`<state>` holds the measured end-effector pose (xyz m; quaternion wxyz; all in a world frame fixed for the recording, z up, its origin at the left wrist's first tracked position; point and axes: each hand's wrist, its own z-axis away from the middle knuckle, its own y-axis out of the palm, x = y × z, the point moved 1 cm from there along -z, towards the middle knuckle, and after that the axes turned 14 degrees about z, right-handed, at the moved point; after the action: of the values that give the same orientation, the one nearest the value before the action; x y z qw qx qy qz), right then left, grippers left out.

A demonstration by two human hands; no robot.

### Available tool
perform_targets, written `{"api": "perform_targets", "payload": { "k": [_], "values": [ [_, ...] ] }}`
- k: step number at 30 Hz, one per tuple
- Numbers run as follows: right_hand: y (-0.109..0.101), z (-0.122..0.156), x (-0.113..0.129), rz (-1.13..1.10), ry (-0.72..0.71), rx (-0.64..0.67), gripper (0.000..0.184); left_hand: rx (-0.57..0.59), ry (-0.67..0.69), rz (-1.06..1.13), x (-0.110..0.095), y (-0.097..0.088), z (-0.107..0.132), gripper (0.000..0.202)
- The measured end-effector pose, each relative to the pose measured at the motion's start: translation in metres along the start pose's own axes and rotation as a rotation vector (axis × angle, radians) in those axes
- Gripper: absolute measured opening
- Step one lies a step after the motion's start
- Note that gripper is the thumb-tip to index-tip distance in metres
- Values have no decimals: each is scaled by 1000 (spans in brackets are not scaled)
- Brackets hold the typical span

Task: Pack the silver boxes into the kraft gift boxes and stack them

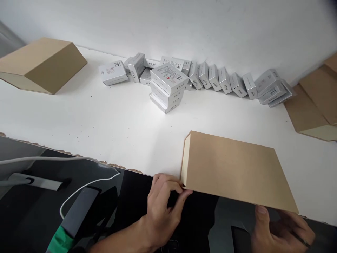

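Two hands are at one brown box [234, 168], which lies broad face up at the near edge of the white table [126, 123]. The left hand [162, 207] pinches the near left corner between thumb and fingers. The right hand [280, 230] has its thumb at the near edge, toward the right corner; whether its fingers grip cannot be told. Judged good practice: keep the box's weight on the table, press evenly at both corners, avoid denting the edge. Stacked cartons [170, 79] stand well apart, beyond.
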<state>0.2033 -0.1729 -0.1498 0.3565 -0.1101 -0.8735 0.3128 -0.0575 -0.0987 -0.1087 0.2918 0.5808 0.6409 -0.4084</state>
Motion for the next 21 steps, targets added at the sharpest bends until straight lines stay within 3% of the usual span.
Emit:
{"api": "perform_targets", "payload": {
  "k": [12, 21],
  "values": [
    [1, -1, -7, 13, 52, 6, 45, 6, 10, 37, 2, -3, -3, 26],
    [-1, 1, 6, 71, 77, 33, 44, 76, -9, -6, -1, -10, -13, 19]
  ]
}}
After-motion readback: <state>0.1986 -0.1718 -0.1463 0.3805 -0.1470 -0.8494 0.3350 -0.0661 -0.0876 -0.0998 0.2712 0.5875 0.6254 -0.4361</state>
